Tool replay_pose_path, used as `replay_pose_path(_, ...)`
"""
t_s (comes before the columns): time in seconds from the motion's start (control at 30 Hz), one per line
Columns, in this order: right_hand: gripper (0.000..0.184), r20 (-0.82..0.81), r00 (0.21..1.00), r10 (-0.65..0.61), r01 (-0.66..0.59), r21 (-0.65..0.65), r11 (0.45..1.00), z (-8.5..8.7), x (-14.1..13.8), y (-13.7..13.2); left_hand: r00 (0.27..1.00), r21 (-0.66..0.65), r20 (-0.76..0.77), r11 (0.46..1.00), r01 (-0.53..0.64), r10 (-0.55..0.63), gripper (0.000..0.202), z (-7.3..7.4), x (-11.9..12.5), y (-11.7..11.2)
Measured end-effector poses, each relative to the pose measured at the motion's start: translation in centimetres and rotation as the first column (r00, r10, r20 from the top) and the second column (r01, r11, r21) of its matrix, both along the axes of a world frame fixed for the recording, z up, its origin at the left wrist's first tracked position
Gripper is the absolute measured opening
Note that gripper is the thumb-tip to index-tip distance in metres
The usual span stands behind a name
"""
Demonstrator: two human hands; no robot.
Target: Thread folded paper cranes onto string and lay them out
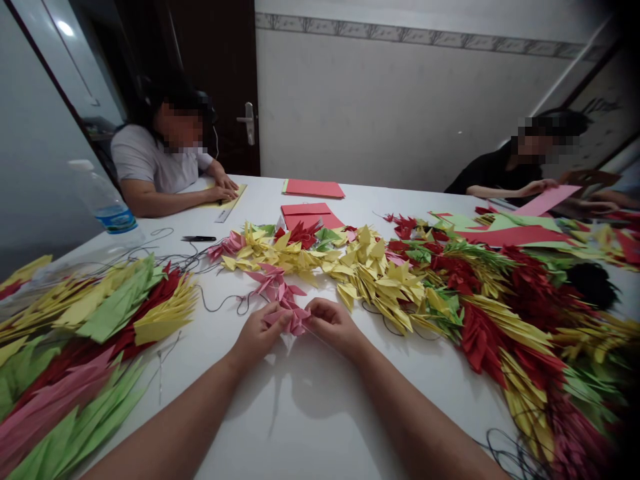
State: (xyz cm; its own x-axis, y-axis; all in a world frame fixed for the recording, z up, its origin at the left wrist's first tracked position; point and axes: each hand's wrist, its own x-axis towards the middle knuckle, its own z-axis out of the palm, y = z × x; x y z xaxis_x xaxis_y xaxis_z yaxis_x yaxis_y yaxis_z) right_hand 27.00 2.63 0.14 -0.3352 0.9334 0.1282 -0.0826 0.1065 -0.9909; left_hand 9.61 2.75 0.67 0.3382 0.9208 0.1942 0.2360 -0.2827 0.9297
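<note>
My left hand (pixel 260 331) and my right hand (pixel 333 324) meet just above the white table (pixel 310 407), both pinched on a pink folded paper piece (pixel 291 319). That piece is the near end of a string of pink paper cranes (pixel 274 283) that trails away from me. A dark thread (pixel 223 303) curls on the table to the left of my hands.
Heaps of folded paper in yellow, green, red and pink lie at the left (pixel 90 320) and across the middle and right (pixel 450 287). Red paper sheets (pixel 313 189), black scissors (pixel 199 238) and a plastic bottle (pixel 107 207) lie farther off. Two other people sit at the far corners.
</note>
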Motion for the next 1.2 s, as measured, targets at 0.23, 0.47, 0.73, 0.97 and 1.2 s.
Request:
replay_pose_path(0.23,0.025,0.063,0.998,-0.014,0.011,0.055,0.998,-0.3,0.0,0.0,0.999,-0.054,0.008,0.997,0.051,-0.051,0.029,0.1,0.0,0.0)
replay_pose_path(0.47,0.032,-0.022,0.998,-0.056,0.055,-0.051,0.997,-0.8,-0.3,0.3,1.0,-0.07,-0.019,0.997,-0.012,0.011,0.027,0.1,0.0,0.2)
replay_pose_path(0.73,0.036,-0.034,0.994,-0.102,0.098,-0.102,0.99,-0.9,-0.5,0.4,1.0,-0.023,-0.012,1.0,-0.02,0.02,0.027,0.1,0.0,-0.1)
replay_pose_path(0.97,0.034,-0.036,0.993,-0.11,0.106,-0.088,0.99,-1.0,-0.5,0.5,1.0,-0.018,0.013,0.999,-0.027,0.027,0.027,-0.1,0.1,0.0)
replay_pose_path(1.2,0.034,-0.086,0.994,-0.074,0.068,-0.07,0.995,-0.6,-0.2,0.6,0.998,-0.116,-0.009,0.991,-0.062,0.062,0.03,0.1,-0.1,0.1)
